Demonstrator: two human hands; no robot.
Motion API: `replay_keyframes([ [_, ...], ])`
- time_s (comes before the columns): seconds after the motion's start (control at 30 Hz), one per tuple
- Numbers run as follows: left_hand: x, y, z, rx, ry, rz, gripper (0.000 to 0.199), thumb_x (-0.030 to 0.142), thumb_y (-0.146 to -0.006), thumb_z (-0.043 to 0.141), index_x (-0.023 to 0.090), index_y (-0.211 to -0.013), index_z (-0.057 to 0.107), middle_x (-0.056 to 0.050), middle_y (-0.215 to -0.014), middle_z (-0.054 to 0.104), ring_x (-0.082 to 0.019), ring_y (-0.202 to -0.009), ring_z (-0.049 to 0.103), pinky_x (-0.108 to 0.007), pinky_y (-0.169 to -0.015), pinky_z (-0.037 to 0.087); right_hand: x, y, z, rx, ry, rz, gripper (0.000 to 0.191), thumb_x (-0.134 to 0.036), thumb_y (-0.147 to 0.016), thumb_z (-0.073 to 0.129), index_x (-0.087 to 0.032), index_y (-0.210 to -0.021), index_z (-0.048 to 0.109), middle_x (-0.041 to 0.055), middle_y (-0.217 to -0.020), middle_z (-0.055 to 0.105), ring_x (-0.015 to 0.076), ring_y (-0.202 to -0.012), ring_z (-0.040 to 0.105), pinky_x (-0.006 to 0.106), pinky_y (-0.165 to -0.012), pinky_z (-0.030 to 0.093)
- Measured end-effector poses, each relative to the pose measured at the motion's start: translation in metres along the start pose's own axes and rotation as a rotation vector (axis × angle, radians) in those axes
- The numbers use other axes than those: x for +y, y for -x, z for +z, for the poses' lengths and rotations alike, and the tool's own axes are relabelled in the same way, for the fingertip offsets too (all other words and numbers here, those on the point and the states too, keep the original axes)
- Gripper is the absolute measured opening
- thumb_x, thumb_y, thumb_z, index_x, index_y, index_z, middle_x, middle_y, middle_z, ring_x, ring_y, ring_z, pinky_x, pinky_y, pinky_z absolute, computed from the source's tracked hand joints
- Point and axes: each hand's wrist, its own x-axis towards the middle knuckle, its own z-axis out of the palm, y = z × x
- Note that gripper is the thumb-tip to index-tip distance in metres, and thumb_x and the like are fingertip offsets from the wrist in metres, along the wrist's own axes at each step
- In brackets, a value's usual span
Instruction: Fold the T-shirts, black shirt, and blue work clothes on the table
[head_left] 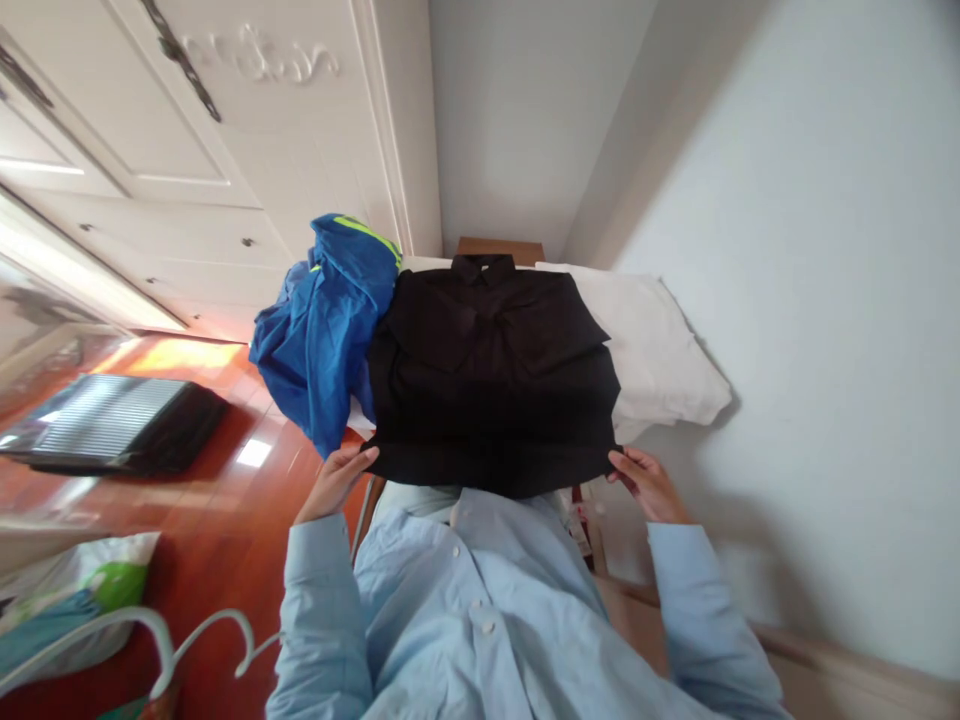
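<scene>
A black collared shirt (495, 390) lies spread in front of me, its collar at the far side and its sleeves folded in across the chest. My left hand (341, 480) pinches the near left corner of its hem. At the opposite corner, my right hand (643, 482) grips the hem between thumb and fingers. The hem is stretched between both hands, close to my lap. Left of the shirt is a crumpled blue garment (326, 320) with a yellow-green stripe. White folded cloth (645, 345) shows at the right, partly under the shirt.
A white cabinet (300, 150) stands behind on the left, and a pale wall (810, 300) bounds the right. On the red wooden floor lie a dark suitcase (120, 420) and a plastic bag (82, 600). White hangers (161, 640) are at lower left.
</scene>
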Motion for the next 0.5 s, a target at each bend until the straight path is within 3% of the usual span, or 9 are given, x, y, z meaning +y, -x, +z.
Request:
replay_keyframes([
  [0.17,0.002,0.001,-0.002,0.043,0.005,0.015,0.046,0.053,-0.047,0.095,0.015,-0.065,0.076,-0.005,-0.070,0.071,-0.017,-0.066,0.063,-0.027,-0.063,0.053,-0.002,0.000,-0.005,0.078,-0.062,-0.003,0.040,-0.060,-0.057,0.087,-0.026,-0.071,0.070,0.0012,-0.074,0.070,0.0186,-0.069,0.060,0.030,-0.063,0.053],
  [0.3,0.017,0.015,0.000,-0.060,-0.108,0.080,0.041,0.053,-0.057,0.091,0.016,-0.068,0.076,-0.003,-0.067,0.068,-0.015,-0.064,0.058,-0.025,-0.060,0.047,-0.006,0.012,-0.010,0.071,0.006,0.112,0.046,-0.061,-0.051,0.090,-0.025,-0.074,0.072,0.0034,-0.080,0.074,0.0233,-0.077,0.067,0.033,-0.070,0.058],
  [0.4,0.034,0.033,0.004,-0.111,-0.197,0.194,0.036,0.051,-0.065,0.087,0.018,-0.063,0.073,-0.003,-0.062,0.062,-0.015,-0.060,0.053,-0.027,-0.055,0.043,-0.024,0.026,-0.023,0.041,0.163,0.156,0.051,-0.065,-0.051,0.088,-0.024,-0.078,0.074,0.0078,-0.088,0.078,0.0294,-0.089,0.071,0.036,-0.079,0.059],
  [0.5,0.042,0.050,0.005,-0.066,-0.141,0.295,0.036,0.054,-0.069,0.082,0.021,-0.062,0.070,-0.002,-0.061,0.060,-0.017,-0.056,0.052,-0.031,-0.053,0.044,-0.048,0.038,-0.045,0.077,0.321,0.166,0.055,-0.068,-0.050,0.085,-0.025,-0.084,0.077,0.0101,-0.100,0.080,0.0373,-0.106,0.069,0.044,-0.094,0.057],
])
